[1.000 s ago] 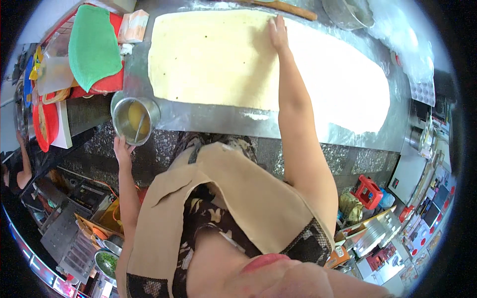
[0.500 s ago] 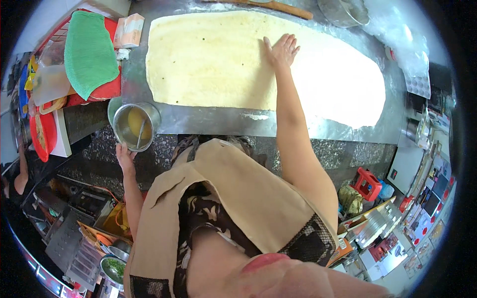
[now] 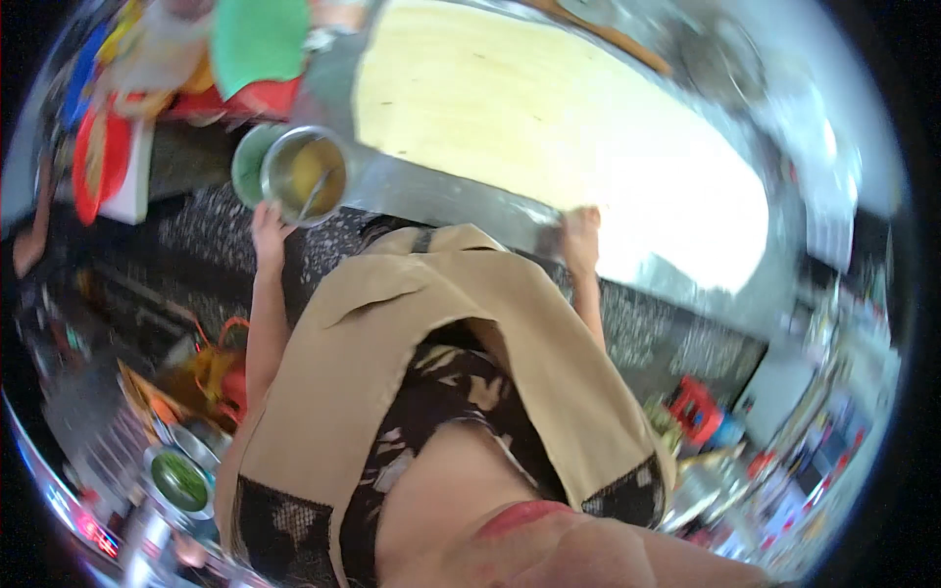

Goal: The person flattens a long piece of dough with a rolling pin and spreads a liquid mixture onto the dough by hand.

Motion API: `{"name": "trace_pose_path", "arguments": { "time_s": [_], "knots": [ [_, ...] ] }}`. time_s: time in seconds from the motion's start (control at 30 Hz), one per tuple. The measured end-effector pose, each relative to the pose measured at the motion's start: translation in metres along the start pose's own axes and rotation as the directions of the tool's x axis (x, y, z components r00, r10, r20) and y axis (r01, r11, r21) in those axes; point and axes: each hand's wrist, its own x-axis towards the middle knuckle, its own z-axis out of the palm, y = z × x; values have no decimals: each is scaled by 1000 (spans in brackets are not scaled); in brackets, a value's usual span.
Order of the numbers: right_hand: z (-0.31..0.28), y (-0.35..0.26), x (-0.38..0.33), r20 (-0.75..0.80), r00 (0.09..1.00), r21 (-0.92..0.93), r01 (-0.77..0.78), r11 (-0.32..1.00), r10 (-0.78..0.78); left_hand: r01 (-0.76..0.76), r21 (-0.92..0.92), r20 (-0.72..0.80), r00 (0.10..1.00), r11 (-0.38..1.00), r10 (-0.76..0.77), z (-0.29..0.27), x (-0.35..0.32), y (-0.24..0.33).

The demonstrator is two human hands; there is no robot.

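Dough sheet [image 3: 549, 127] lies flat across your steel desk [image 3: 441, 196], its far end washed out by glare. Your right hand [image 3: 580, 235] rests curled at the near desk edge; your left hand [image 3: 267, 227] cups the metal bowl [image 3: 306, 176] at the desk's corner, grip blurred.

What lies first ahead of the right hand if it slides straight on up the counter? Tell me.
The right hand rests at the counter's near edge, fingers toward the sheet of dough. It would probably meet the dough first, though blur hides the gap.
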Motion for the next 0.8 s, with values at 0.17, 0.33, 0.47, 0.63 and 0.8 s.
{"name": "trace_pose_path", "arguments": {
  "time_s": [0.17, 0.33, 0.47, 0.63, 0.8],
  "knots": [
    [-8, -10, -4, 218, 862, 949, -79, -305, 457, 22, -11, 67, 998, 1000, -22, 5, 10, 6],
    [-36, -12, 13, 262, 800, 952, -307, -7, 540, 40, -26, 6, 999, 999, -40, -10, 2, -3],
    [-10, 69, 34, -34, 739, 851, -332, 407, 673, -6, -101, 40, 999, 995, 10, 38, 5, 8],
    [-28, -105, 146, -655, 750, 196, 284, 939, -90, 22, 2, -76, 997, 1000, -22, 20, -9, 6],
    [-68, -177, 343, -518, 761, -366, 215, 905, -390, 98, -28, -120, 988, 995, -101, 21, -8, 13]
  ]
}}
